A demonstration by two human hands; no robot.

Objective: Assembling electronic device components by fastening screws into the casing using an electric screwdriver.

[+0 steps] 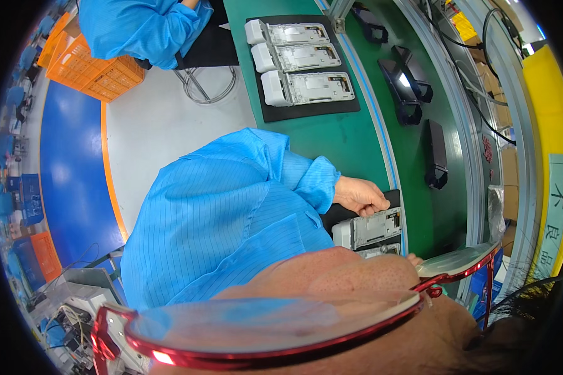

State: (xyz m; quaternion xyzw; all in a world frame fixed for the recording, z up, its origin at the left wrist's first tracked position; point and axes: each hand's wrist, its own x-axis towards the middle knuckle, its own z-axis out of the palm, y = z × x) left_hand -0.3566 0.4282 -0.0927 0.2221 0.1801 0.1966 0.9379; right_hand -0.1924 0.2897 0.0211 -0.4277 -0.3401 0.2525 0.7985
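Observation:
My left hand [361, 196], in a blue striped sleeve, reaches over a black mat [336, 216] on the green bench. Its fingers are curled and pressed together at the far edge of a pale device housing [375, 229]; what is between the fingertips, if anything, is too small to make out. Just nearer lies a second pale housing [381, 251], partly hidden. Only a bit of my right hand [414, 259] shows beyond the second housing, its fingers mostly covered, so its grip is not visible.
Farther along the bench, another black mat [313, 114] bears three pale housings [313, 87]. Dark device shells [436, 153] lie on the green strip [419, 206] to the right, beside a metal frame [475, 156]. At upper left are another person's blue sleeve [141, 31] and an orange crate [97, 69].

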